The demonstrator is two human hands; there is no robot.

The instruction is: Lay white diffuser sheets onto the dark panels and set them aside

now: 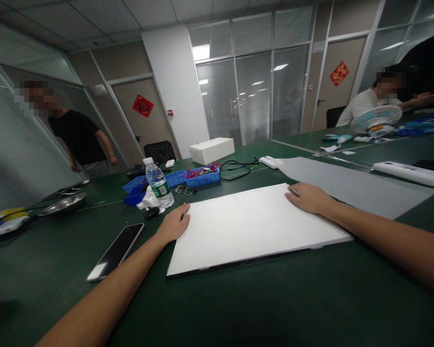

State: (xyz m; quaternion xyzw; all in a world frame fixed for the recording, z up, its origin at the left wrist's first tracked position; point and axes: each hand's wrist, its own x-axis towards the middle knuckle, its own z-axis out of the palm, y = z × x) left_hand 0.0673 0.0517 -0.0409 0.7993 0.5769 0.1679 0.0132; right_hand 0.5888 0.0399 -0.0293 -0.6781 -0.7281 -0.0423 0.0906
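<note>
One white panel lay flat on the green table, with one hand at each side of its far end. The left hand touched the left edge near the far corner, its fingers bent; the right hand lay over the far right corner. Whether either gripped the panel or merely rested there, I could not tell. Left of the left forearm was one phone, screen up. Past the left hand stood one clear bottle, upright, near one pair of glasses. Right of the panel lay one translucent sheet. Beyond the bottle were at least three blue trays, one holding red wires, then one white box. Farther off were three other people, one at left and two at right, and two doors, each bearing one red sign.
</note>
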